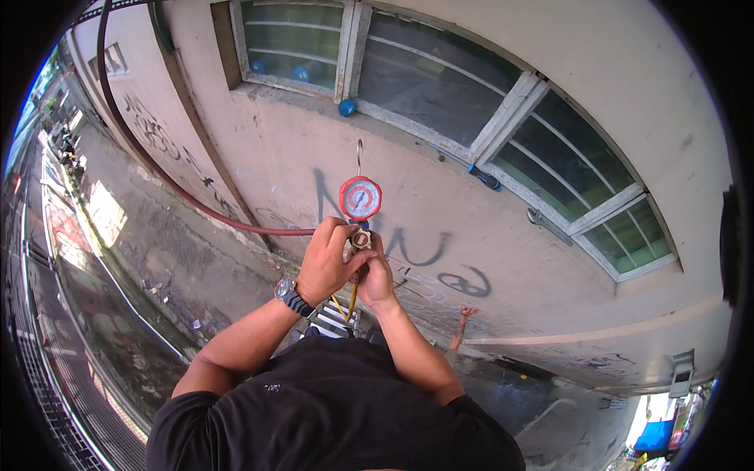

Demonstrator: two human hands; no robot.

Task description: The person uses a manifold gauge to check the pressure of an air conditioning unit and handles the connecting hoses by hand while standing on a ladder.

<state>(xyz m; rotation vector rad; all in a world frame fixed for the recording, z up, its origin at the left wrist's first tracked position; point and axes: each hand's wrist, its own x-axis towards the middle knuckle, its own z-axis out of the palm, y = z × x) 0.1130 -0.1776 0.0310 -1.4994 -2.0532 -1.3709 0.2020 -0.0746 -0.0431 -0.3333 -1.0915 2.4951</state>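
A round pressure gauge with a red rim stands upright in front of the wall, a metal hook rising from its top. My left hand, with a watch on the wrist, is closed round the left side of the valve body below the dial. On the other side my right hand grips the same body, its fingertips partly hidden. A dark red hose runs from upper left to my left hand. Beneath the hands hangs a yellow hose.
Along the window ledge lie a blue round object, a blue-handled screwdriver and an adjustable wrench. A ladder shows below me. Another person's raised hand is lower right, by the wall. An alley stretches left.
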